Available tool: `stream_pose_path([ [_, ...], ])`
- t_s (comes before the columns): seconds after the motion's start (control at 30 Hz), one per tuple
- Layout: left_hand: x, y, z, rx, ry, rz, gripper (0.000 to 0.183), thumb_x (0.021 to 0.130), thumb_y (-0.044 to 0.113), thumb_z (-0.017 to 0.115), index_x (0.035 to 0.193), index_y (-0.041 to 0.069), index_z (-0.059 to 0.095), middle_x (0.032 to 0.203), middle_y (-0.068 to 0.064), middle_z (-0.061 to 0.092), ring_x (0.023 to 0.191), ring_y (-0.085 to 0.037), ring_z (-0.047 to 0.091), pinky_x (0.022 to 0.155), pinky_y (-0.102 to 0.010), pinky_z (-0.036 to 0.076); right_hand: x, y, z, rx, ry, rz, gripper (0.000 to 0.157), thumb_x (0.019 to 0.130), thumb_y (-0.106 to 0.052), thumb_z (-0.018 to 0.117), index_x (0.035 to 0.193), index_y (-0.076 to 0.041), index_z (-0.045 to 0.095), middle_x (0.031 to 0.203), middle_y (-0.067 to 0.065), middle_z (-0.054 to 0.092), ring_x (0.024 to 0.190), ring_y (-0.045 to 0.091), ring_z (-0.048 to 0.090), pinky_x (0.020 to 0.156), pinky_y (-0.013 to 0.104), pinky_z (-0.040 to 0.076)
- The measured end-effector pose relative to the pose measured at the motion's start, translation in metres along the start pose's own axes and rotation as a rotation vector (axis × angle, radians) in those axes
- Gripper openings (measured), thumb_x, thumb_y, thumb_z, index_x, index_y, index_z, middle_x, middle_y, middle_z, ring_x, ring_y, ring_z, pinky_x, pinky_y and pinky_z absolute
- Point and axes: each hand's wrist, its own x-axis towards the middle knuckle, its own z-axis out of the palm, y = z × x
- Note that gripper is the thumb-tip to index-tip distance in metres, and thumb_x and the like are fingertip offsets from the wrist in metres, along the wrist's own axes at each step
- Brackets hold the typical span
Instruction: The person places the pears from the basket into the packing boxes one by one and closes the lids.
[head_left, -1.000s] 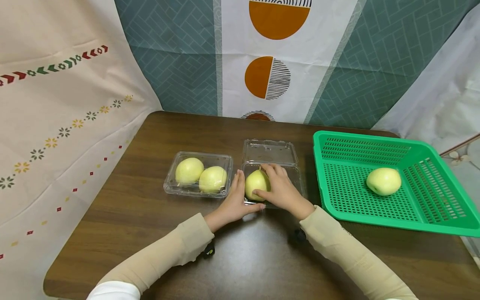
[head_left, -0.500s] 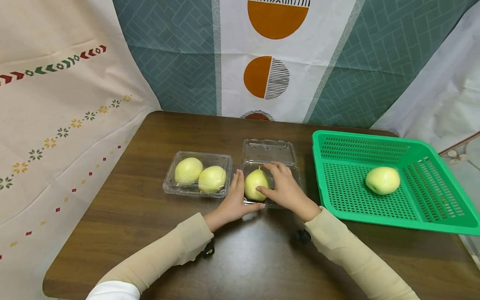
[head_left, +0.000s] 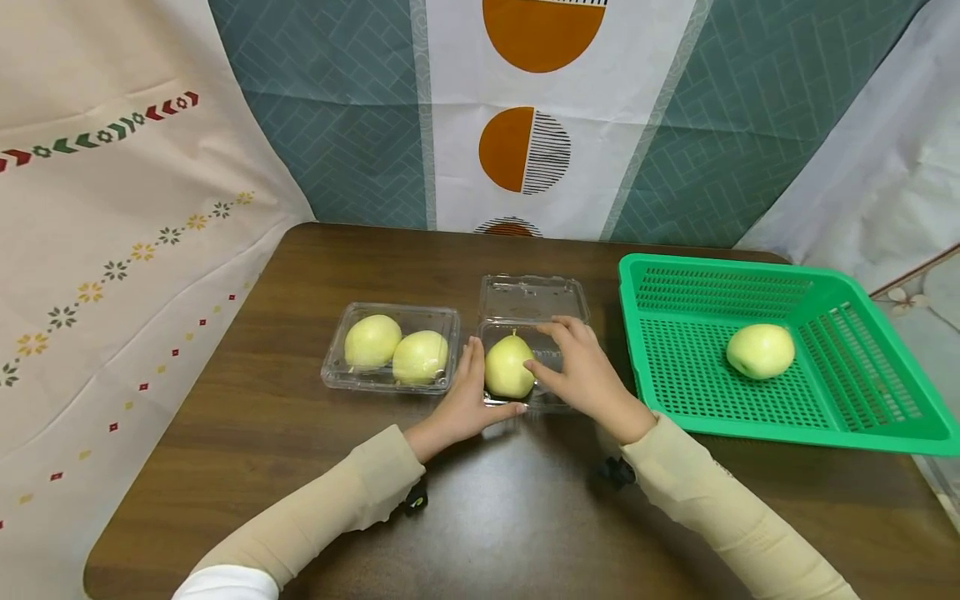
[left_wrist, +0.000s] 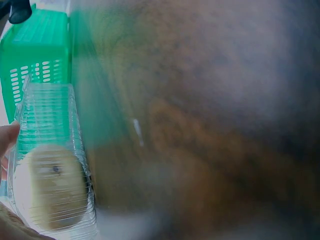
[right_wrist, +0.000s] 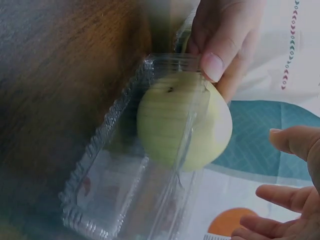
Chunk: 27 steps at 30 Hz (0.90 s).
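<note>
A yellow-green pear (head_left: 508, 367) lies in the left part of an open clear plastic clamshell box (head_left: 534, 297), its stem toward the back and the lid folded back. My left hand (head_left: 463, 406) rests against the box's front left corner, fingers straight along the side and thumb stretched along the front. In the right wrist view, that thumb touches the rim beside the pear. Just right of the pear, my right hand (head_left: 592, 377) hovers over the box with spread fingers; the right wrist view shows a gap between it and the pear (right_wrist: 185, 120).
A closed clear clamshell (head_left: 335, 371) with two pears stands left of the left hand. At right, a green plastic basket (head_left: 705, 262) holds one more pear (head_left: 761, 352). Patterned cloths hang behind and beside the wooden table (head_left: 300, 275).
My right hand has let go of the pear and drawn away to the right. The pear stays in the box, and my left hand keeps its place.
</note>
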Motion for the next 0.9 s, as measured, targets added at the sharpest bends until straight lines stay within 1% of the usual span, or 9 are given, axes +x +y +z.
stream_pose_path([
  [0.2, 0.001, 0.000, 0.001, 0.006, 0.016, 0.001, 0.118, 0.076, 0.040, 0.078, 0.150, -0.006, -0.003, 0.157, -0.024, -0.006, 0.145, -0.038, -0.004, 0.113, -0.058, 0.015, -0.002, 0.003, -0.008, 0.021, -0.013, 0.032, 0.057, 0.085, -0.029, 0.070, 0.130, 0.002, 0.052, 0.138, 0.024, 0.043, 0.128, 0.041, 0.039, 0.098, 0.057, 0.042],
  [0.3, 0.001, 0.000, 0.002, 0.007, 0.020, 0.001, 0.118, 0.076, 0.039, 0.078, 0.150, -0.006, -0.002, 0.157, -0.025, -0.005, 0.145, -0.038, -0.003, 0.113, -0.058, 0.016, -0.004, 0.006, -0.013, 0.028, -0.005, 0.045, 0.057, 0.085, -0.028, 0.070, 0.130, 0.002, 0.052, 0.137, 0.024, 0.044, 0.128, 0.041, 0.039, 0.098, 0.057, 0.042],
  [0.57, 0.001, 0.000, 0.002, -0.003, 0.026, -0.005, 0.118, 0.076, 0.038, 0.079, 0.150, -0.005, -0.002, 0.157, -0.024, -0.005, 0.146, -0.037, -0.003, 0.113, -0.057, 0.015, -0.009, 0.017, -0.026, -0.002, 0.038, 0.069, 0.056, 0.086, -0.026, 0.069, 0.129, 0.004, 0.051, 0.135, 0.027, 0.043, 0.126, 0.043, 0.038, 0.098, 0.060, 0.038],
  [0.7, 0.001, -0.001, 0.002, -0.002, 0.030, -0.008, 0.117, 0.076, 0.037, 0.079, 0.150, -0.005, -0.001, 0.157, -0.024, -0.004, 0.146, -0.036, -0.003, 0.113, -0.057, 0.016, -0.012, 0.023, -0.033, -0.019, 0.039, 0.089, 0.055, 0.087, -0.026, 0.068, 0.130, 0.005, 0.050, 0.135, 0.027, 0.043, 0.126, 0.044, 0.038, 0.099, 0.060, 0.037],
  [0.9, 0.001, 0.000, 0.002, 0.011, 0.026, -0.010, 0.118, 0.075, 0.038, 0.079, 0.150, -0.004, -0.002, 0.157, -0.024, -0.005, 0.146, -0.037, -0.002, 0.113, -0.057, 0.016, -0.017, 0.030, -0.043, -0.001, 0.029, 0.130, 0.056, 0.089, -0.026, 0.066, 0.132, 0.005, 0.047, 0.135, 0.026, 0.044, 0.127, 0.044, 0.036, 0.102, 0.060, 0.034],
])
